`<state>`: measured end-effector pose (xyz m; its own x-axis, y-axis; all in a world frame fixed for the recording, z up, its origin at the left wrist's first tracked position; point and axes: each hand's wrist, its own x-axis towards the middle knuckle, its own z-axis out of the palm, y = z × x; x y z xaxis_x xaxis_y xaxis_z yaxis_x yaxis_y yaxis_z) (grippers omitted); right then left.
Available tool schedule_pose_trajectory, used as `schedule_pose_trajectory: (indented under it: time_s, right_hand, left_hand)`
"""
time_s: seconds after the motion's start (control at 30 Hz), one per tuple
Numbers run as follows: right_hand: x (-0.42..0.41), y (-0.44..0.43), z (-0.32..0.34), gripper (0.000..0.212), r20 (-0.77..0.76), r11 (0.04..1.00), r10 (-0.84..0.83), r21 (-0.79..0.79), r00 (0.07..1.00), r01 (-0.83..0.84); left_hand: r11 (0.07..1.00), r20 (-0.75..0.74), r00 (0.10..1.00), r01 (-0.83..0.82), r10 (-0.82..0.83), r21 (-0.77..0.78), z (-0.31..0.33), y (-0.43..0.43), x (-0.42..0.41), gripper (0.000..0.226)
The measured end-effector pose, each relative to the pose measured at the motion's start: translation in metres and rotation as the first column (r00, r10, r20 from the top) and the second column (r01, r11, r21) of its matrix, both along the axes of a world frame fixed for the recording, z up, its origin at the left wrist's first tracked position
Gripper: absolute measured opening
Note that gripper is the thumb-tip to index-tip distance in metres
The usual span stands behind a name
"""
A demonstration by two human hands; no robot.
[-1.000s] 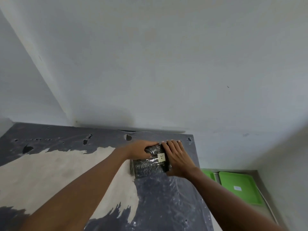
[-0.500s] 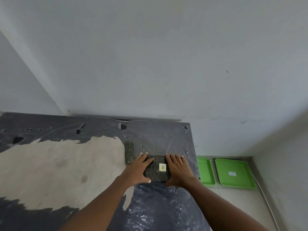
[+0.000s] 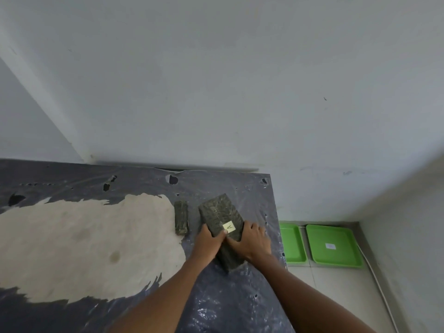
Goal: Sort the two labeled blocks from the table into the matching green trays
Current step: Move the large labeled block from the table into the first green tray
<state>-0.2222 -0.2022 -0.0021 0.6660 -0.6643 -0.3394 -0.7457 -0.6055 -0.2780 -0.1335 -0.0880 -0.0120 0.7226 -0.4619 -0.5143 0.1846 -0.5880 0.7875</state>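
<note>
A dark mottled block with a pale label reading A is gripped from both sides near the table's right edge. My left hand clasps its left side, thumb by the label. My right hand holds its right side. The block tilts with its far end raised above the table. A second, thinner dark block lies flat on the table just to the left; no label shows on it. Two green trays sit on the floor to the right: a nearer one partly hidden by the table, and a farther one bearing a small white label.
The table has a torn dark plastic cover with a bare beige patch. A white wall stands close behind it. Pale floor tiles and a white cable run along the right wall.
Both hands have shifted from resting over the labeled block to gripping its sides, and it has been drawn nearer and tipped up. The thin block now lies fully uncovered.
</note>
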Motion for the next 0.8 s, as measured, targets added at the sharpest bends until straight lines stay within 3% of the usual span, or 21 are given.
schedule_pose_trajectory:
  time_s: [0.2,0.33,0.4,0.53,0.63,0.8]
  right_hand:
    - [-0.013,-0.009,-0.002,0.013,0.212,0.95,-0.22,0.267,0.952,0.16]
    - [-0.018,-0.016,-0.003,0.026,0.143,0.859,-0.292,0.473,0.946,0.194]
    - [-0.02,-0.018,-0.002,0.027,0.093,0.879,-0.237,0.444,0.967,0.173]
    - [-0.021,-0.019,0.004,0.02,0.18,0.966,-0.206,0.194,0.962,0.171]
    - [-0.02,-0.022,0.006,0.046,0.247,0.997,-0.059,0.057,0.967,0.047]
    - [-0.02,-0.028,-0.001,0.093,0.012,0.944,0.33,-0.002,0.944,-0.33]
  left_hand:
    - [0.997,0.148,0.986,0.082,-0.082,0.003,-0.005,0.0,0.0,0.088]
    - [0.933,0.259,0.93,0.176,-0.262,0.314,0.002,-0.011,-0.015,0.137]
    - [0.862,0.329,0.865,0.201,-0.378,0.465,0.001,-0.016,-0.024,0.147]
    - [0.816,0.374,0.797,0.238,-0.474,0.527,-0.008,-0.019,-0.026,0.141]
    - [0.729,0.413,0.626,0.406,-0.661,0.552,-0.011,-0.009,-0.009,0.137]
    - [0.553,0.405,0.377,0.586,-0.833,0.592,-0.009,0.007,0.021,0.133]
